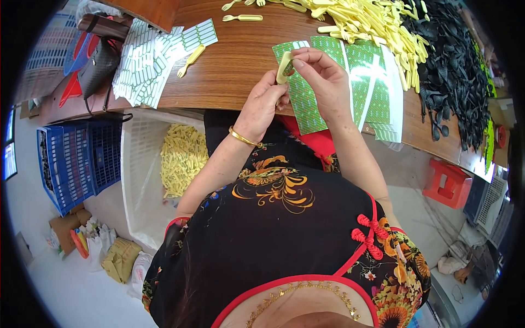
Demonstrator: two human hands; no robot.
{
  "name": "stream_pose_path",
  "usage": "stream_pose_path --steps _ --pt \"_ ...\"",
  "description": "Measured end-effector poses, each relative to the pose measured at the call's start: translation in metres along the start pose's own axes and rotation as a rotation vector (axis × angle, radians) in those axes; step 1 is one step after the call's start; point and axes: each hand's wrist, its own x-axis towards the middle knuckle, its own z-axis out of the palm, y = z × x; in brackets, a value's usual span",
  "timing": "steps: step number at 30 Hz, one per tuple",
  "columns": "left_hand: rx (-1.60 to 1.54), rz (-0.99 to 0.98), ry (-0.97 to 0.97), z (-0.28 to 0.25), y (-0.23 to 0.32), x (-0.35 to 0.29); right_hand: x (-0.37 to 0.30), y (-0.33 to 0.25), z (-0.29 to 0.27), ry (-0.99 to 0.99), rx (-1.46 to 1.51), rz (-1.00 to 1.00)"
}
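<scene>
pale yellow fork over green label sheets (white gaps between), brown woodgrain table, black utensil pile, blue crate, red stool, black floral dress with red trim

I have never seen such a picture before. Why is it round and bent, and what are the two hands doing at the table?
There is no machine here. A person wears a wide fisheye camera on the head, looking down, so straight edges bend. Both hands are the person's own. The left hand holds a small yellow plastic fork, and the right hand pinches a sticker at its top. On the wooden table lie green sticker sheets, a pile of yellow forks, a pile of black utensils and used white sheets. A white basket below holds more yellow forks.
</scene>
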Motion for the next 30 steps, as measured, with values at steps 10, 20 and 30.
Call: stream_pose_path --steps 10,20,30 --pt "0.072 0.031 0.013 0.0 -0.003 0.002 0.0 0.006 0.001 0.006 -0.052 -0.048" --pt "0.079 0.037 0.042 0.005 -0.003 0.001 0.0 0.008 0.0 0.013 -0.164 -0.113" --pt "0.078 0.109 0.041 0.004 -0.01 0.004 0.002 0.017 -0.003 0.042 -0.291 -0.212"
